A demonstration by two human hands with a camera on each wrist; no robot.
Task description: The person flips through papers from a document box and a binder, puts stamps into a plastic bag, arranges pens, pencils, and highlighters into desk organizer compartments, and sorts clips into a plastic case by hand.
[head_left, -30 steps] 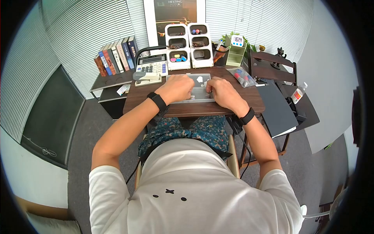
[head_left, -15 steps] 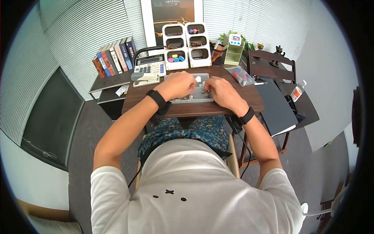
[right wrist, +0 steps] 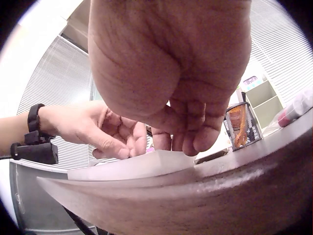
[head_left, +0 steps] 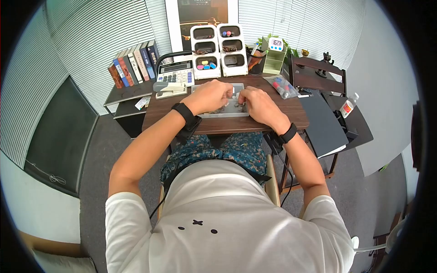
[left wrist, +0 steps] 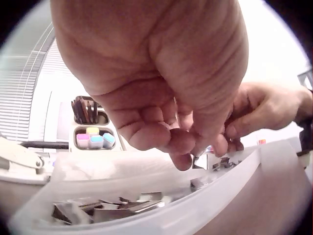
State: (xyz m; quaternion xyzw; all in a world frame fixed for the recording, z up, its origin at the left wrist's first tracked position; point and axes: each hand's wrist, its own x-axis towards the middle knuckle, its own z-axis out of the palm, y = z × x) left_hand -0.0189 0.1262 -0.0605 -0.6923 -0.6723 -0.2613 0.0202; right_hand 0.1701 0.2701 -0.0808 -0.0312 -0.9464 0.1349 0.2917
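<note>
A shallow translucent tray (head_left: 230, 115) lies on the brown desk before the person. Strips and bits of shiny metal (left wrist: 122, 208) are scattered in it. Over the tray's middle, the left hand (head_left: 211, 96) has its fingers bent downward. Its thumb and fingertips pinch a small shiny metal piece (left wrist: 199, 160), seen in the left wrist view. The right hand (head_left: 259, 103) reaches over the tray's right side with curled fingers, close above more metal bits (left wrist: 225, 164). I cannot tell whether its fingertips hold anything, as they are partly hidden.
Behind the tray stands a white organizer (head_left: 221, 68) with compartments of coloured pieces. A calculator (head_left: 175, 75) and a stapler (head_left: 169, 87) sit to the left. Rightward are a mesh pen cup (head_left: 256, 63), a green holder (head_left: 274, 63) and a bag of coloured items (head_left: 283, 86).
The left hand has risen and moved slightly forward from the tray's near side. The right hand stays at the tray's right side with little movement.
</note>
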